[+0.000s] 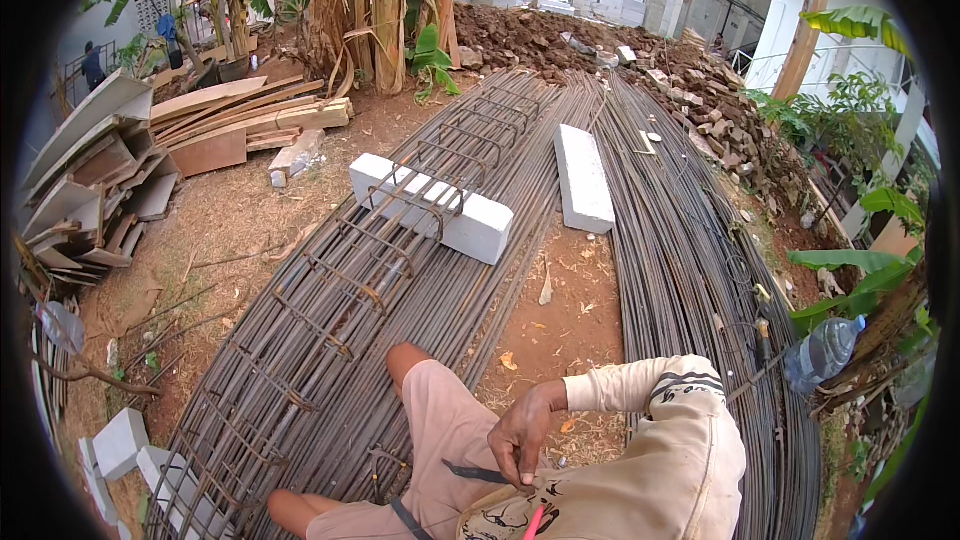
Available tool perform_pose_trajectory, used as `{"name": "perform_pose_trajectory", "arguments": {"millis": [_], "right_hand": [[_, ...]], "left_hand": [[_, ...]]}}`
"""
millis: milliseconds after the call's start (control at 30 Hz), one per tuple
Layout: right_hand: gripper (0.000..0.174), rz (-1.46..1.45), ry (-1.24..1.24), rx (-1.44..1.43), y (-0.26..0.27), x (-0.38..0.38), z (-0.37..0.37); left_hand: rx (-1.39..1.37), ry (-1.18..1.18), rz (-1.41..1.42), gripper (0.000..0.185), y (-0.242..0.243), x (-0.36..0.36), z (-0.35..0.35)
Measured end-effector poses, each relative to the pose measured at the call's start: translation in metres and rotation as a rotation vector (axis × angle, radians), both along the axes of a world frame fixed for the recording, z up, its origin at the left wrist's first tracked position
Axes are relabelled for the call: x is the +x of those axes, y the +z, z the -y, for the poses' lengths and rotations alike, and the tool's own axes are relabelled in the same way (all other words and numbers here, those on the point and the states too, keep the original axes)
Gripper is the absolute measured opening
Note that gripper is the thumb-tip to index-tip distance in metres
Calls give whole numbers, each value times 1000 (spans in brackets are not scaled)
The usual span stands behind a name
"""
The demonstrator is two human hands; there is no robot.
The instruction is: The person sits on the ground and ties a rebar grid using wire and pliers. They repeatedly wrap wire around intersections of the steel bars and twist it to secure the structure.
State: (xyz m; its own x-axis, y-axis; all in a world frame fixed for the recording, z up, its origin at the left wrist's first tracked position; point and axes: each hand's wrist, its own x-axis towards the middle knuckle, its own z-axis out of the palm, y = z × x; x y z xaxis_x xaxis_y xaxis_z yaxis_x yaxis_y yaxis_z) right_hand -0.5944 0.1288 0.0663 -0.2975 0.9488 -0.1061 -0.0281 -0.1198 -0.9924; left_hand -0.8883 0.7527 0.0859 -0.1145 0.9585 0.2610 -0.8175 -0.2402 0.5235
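My right hand [525, 431] is closed over a black strap [480, 473] in front of my lap, its loose end pointing left. My left hand is out of view. Another piece of black strap [410, 519] crosses my shorts, and a pink strip [535, 521] lies against my sweatshirt. Left of my thigh, pincers [386, 465] with yellow marks on the handles rest on the rebar [480, 292]. A rebar cage [322, 322] with bent stirrups runs away along the left bundle, over a white lightweight block [480, 229].
A second white block [585, 180] bridges toward the right rebar bundle [675, 255]. Scrap boards [255, 120] and more blocks [124, 444] lie left. Rubble [720, 120] and banana plants [390, 15] stand beyond; a plastic water bottle [821, 352] is at right.
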Motion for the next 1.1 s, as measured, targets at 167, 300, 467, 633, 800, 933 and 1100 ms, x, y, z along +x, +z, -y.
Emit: {"name": "perform_pose_trajectory", "arguments": {"millis": [167,300,467,633,800,933,1100], "right_hand": [[30,97,-954,-118,-16,29,0],[31,679,-95,67,-77,7,-12],[27,-182,-250,-50,6,30,12],[28,472,-599,-157,-39,12,22],[24,-112,-24,114,4,0,28],[24,-202,-880,-100,-4,25,42],[27,565,-363,-74,-77,-13,12]], "left_hand": [[223,-148,-743,20,21,70,82],[295,-203,-856,19,21,108,100],[335,-207,-875,19,36,132,105],[355,-255,-884,19,36,157,110],[373,-236,-908,20,44,158,111],[393,-235,-930,20,47,163,115],[407,-191,-953,21,50,156,118]]}}
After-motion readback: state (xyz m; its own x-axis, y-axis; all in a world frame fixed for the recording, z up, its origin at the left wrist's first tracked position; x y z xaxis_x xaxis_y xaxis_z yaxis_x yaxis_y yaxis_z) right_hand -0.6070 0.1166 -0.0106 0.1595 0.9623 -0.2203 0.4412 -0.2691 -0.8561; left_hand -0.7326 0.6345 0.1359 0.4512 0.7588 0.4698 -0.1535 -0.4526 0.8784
